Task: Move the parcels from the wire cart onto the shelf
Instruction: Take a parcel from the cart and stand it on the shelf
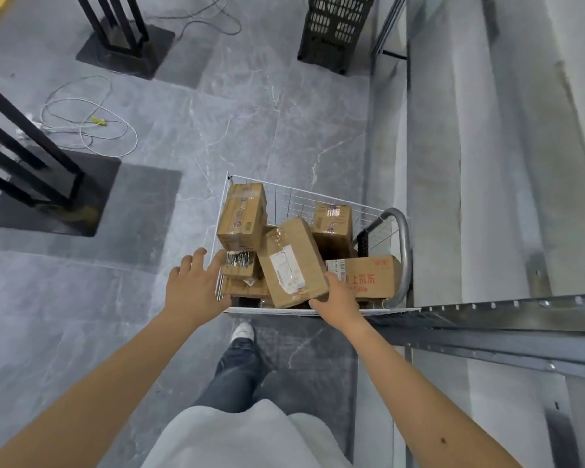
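Observation:
A white wire cart (250, 184) stands on the floor in front of me, holding several brown cardboard parcels. A long parcel with a white label (291, 261) lies tilted on top of the pile near the front. My right hand (338, 297) rests against its near right corner, fingers curled around the edge. My left hand (195, 282) hovers over the cart's left front rim with fingers spread, holding nothing. Other parcels: a tall one at the back left (242, 216), one at the back right (331, 224), one with red print (368, 275).
The grey metal shelf (507, 312) runs along the right, its edge rail next to the cart's tubular handle (404, 258). Black stands on base plates (48, 194) and loose cables (88, 119) lie on the floor to the left. A black perforated bin (335, 28) stands farther back.

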Tool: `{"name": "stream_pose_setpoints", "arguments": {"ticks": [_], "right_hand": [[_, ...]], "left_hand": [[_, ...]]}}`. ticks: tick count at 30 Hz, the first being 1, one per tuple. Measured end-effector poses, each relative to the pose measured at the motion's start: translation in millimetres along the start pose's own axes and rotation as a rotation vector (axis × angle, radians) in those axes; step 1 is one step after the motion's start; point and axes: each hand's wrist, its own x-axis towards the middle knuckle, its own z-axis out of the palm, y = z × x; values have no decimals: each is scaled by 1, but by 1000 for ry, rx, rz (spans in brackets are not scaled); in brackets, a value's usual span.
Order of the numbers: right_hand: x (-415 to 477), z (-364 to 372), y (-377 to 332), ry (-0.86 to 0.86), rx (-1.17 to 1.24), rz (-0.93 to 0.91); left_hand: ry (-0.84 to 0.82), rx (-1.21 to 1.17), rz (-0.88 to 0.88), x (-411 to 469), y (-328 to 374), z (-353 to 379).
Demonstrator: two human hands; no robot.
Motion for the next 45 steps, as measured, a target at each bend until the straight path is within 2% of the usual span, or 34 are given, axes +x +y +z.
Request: {"name": "stream_pose_setpoints", "arguments": {"ticks": [9, 22, 31, 40, 45], "right_hand": [[65, 12, 10, -66, 138, 132], [158, 9, 68, -244, 123, 240], [202, 24, 94, -355, 161, 339], [230, 44, 111, -420, 278, 398], [224, 38, 115, -365, 348, 421]], "left_hand": [[-61, 16, 17, 41, -13, 8], [-96, 31, -82, 89, -1, 50], [-58, -14, -114, 118, 16, 68], [-63, -36, -174, 118, 17, 78], [-107, -47, -197, 110, 23, 79]]}}
